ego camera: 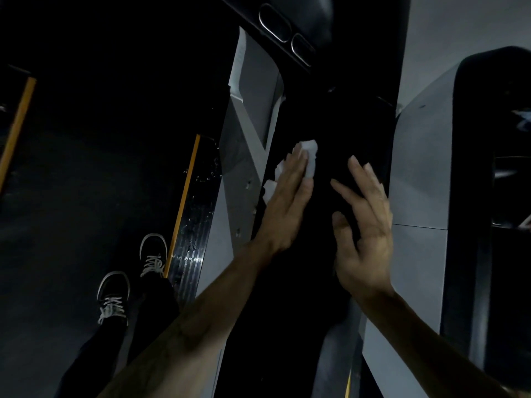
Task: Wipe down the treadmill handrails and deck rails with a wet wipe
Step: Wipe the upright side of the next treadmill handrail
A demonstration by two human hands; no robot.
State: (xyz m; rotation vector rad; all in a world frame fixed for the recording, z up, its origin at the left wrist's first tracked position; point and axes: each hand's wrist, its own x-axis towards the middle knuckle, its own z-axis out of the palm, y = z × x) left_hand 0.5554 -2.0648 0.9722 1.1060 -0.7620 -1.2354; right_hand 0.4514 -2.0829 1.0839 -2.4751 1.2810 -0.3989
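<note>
Head view: one white wipe (309, 159) on the black handrail (330, 124), pressed flat under left hand (287, 202), fingers straight; right hand (363, 225) beside it, fingers relaxed, grasping nothing; two shoes (113, 297) left of handrail.

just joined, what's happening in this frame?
A person stands on a treadmill, cleaning it. The left hand presses a crumpled white wet wipe flat against a black handrail, fingers straight. The right hand is open beside it, fingers spread, holding nothing; whether it touches the rail is hard to tell in the dim light. Both shoes are on the belt next to the yellow-edged deck rail.
</note>
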